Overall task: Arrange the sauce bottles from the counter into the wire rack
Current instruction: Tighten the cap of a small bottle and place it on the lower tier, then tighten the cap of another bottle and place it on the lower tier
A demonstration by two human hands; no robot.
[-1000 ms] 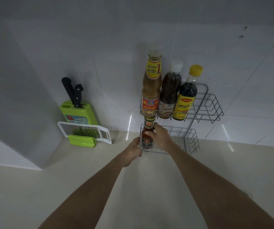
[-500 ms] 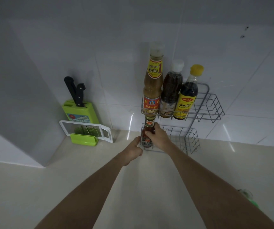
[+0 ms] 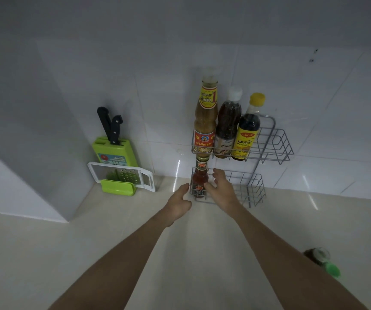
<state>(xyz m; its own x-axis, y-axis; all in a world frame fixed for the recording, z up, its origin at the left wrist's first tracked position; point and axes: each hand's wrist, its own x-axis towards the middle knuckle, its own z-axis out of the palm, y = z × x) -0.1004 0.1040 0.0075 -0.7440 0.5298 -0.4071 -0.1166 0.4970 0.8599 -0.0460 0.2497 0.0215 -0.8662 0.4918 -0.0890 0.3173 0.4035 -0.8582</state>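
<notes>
A two-tier wire rack (image 3: pixel 276 146) hangs on the tiled wall. Its upper shelf holds a tall tan sauce bottle (image 3: pixel 205 121), a dark bottle with a white cap (image 3: pixel 227 126) and a dark bottle with a yellow cap (image 3: pixel 247 130). A small red sauce bottle (image 3: pixel 199 177) stands upright at the left end of the lower shelf (image 3: pixel 253 189). My right hand (image 3: pixel 221 186) is just right of it, fingers spread, thumb near the bottle. My left hand (image 3: pixel 179 203) hovers open at the rack's lower left corner.
A green knife block (image 3: pixel 113 151) with two black-handled knives stands at the left, a white-framed grater (image 3: pixel 122 176) leaning on it. A dark bottle with a green cap (image 3: pixel 323 261) lies on the cream counter at the lower right, beside my right forearm.
My right hand has let go of the red bottle and its fingers have spread; the bottle stays standing in the lower shelf. The green-capped bottle has come into view at lower right.
</notes>
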